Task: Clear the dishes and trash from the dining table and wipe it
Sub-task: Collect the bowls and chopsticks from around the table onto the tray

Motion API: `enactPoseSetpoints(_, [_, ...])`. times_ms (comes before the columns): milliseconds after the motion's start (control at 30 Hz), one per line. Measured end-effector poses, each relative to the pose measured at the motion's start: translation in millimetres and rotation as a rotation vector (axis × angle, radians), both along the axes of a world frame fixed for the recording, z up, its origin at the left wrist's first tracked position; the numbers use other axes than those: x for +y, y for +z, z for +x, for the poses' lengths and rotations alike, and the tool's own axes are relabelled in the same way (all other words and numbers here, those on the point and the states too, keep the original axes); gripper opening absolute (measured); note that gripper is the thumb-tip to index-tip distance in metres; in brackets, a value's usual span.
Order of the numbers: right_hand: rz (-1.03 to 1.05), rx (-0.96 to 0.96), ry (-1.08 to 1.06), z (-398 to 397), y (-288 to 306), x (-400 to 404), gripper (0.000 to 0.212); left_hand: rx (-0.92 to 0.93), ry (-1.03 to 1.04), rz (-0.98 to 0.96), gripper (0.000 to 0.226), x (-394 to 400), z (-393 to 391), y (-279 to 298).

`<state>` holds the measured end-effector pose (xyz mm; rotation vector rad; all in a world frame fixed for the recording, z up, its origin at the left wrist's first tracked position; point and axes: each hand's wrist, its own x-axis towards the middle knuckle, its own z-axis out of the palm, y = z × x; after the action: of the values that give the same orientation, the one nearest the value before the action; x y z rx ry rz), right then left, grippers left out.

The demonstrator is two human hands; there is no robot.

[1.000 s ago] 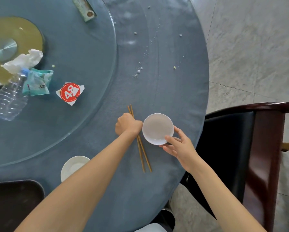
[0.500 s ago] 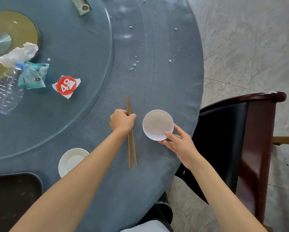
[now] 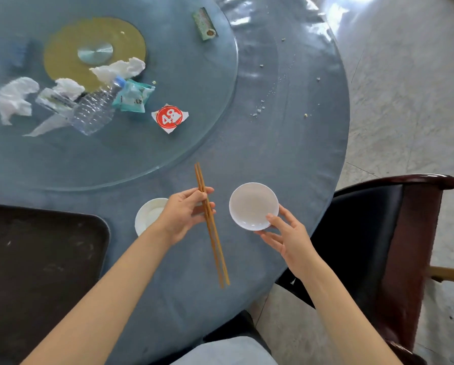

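My left hand (image 3: pixel 185 213) grips a pair of wooden chopsticks (image 3: pixel 215 248) lifted off the blue round table (image 3: pixel 294 159), tips pointing back toward me. My right hand (image 3: pixel 286 237) holds a small white dish (image 3: pixel 252 205) by its near rim, thumb on top, fingers beneath. A second white dish (image 3: pixel 148 214) rests on the table, partly hidden behind my left hand. On the glass turntable (image 3: pixel 194 75) lie crumpled tissues (image 3: pixel 120 68), a plastic bottle (image 3: pixel 94 109), a teal wrapper (image 3: pixel 133 97) and a red-and-white scrap (image 3: pixel 170 117).
A dark tray (image 3: pixel 36 259) sits at the table's near left edge. A dark wooden chair (image 3: pixel 394 243) stands close at the right. Crumbs (image 3: pixel 257 110) dot the cloth, and a small green box (image 3: pixel 205 23) lies at the turntable's far edge.
My left hand has lifted the chopsticks off the table and turned them. My right hand has raised the white dish. The view has shifted left, showing more tray and trash.
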<state>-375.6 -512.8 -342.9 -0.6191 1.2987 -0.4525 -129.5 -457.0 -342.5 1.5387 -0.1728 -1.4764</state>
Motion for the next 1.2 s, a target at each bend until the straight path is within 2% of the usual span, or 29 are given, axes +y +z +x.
enactPoseSetpoints(100, [-0.031, -0.029, 0.067, 23, 15, 31, 0.048, 0.072, 0.089, -0.081, 0.020, 54, 20, 14])
enactPoseSetpoints(367, [-0.054, -0.064, 0.231, 96, 38, 149, 0.042, 0.272, 0.494, -0.242, 0.021, 230, 68, 34])
enactPoseSetpoints(633, [-0.051, -0.132, 0.455, 183, 47, 291, 0.039, 0.253, 0.800, -0.282, 0.023, 430, 104, 43])
enactPoseSetpoints(800, [-0.005, -0.136, 0.615, 244, 43, 379, 0.036, 0.228, 1.013, -0.241, 0.022, 549, 121, 40])
enactPoseSetpoints(967, [0.033, -0.104, 0.804, 306, 39, 456, 0.033, 0.236, 1.255, -0.230, 0.020, 638, 135, 38])
enactPoseSetpoints(1200, [0.023, -0.027, 1.065, 393, 31, 544, 0.031, 0.277, 1.529, -0.224, 0.028, 736, 162, 29])
